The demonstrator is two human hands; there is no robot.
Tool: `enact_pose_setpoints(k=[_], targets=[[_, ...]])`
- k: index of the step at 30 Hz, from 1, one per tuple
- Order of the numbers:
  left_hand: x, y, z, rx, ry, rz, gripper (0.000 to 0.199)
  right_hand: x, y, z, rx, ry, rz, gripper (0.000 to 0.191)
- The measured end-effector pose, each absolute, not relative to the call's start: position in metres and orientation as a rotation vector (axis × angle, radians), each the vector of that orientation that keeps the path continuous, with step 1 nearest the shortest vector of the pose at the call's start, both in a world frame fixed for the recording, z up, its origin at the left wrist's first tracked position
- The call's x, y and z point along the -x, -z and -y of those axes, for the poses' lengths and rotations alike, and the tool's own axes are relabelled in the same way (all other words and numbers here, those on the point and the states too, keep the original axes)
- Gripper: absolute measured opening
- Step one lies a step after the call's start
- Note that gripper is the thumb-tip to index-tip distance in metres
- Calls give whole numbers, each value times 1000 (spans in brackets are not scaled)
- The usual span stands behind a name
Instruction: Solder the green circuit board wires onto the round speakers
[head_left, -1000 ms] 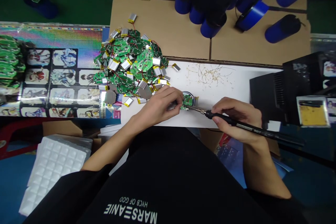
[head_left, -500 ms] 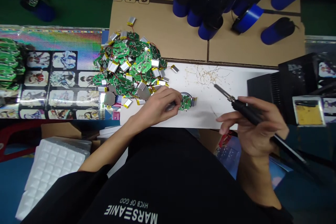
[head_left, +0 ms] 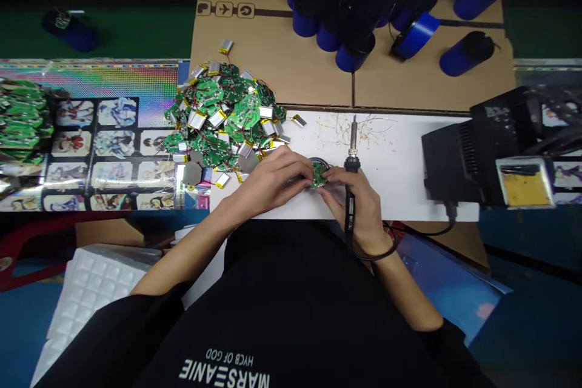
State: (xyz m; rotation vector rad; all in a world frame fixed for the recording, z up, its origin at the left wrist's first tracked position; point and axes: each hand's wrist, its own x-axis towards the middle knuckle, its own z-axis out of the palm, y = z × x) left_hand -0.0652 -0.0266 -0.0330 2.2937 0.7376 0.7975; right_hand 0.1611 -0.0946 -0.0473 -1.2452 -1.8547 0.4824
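Observation:
A small round green circuit board (head_left: 319,175) lies at the white table's near side, with a dark ring partly visible behind it. My left hand (head_left: 276,180) pinches the board's left edge between thumb and fingers. At its right edge, the thumb and index finger of my right hand (head_left: 364,209) close on the board. That same hand keeps a soldering iron (head_left: 351,163) tucked among its fingers, the metal tip pointing away from me. The iron's cable loops around my right wrist. My fingers hide parts of the board's edges.
Left of my hands is a heap of green circuit boards (head_left: 248,112) with silver battery cells. Wire scraps (head_left: 359,130) lie beyond the iron. A black soldering station (head_left: 448,160) with a yellow sponge (head_left: 525,185) stands right. Blue cylinders (head_left: 352,54) are on cardboard behind.
My right hand has moved left from beside the station to the board, and the iron has swung to point straight away from me. My left hand has stayed at the board.

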Motion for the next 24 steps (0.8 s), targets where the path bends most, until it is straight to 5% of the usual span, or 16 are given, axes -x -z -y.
enact_pose_setpoints(k=[7,12,14,17,24], targets=[[61,18,17,-2515,-606,-690,15,-172,34,91,1254,-595,1834,20],[59,16,16,-2543,-551,-699,18,-185,24,118,1270,-664,1384,41],[59,16,16,-2545,-542,-700,18,-189,21,132,1290,-611,1316,35],[59,16,17,-2550,-539,-713,18,-194,19,151,1278,-552,1413,25],[58,12,19,-2555,-504,-739,18,-192,24,159,1237,-448,1685,38]])
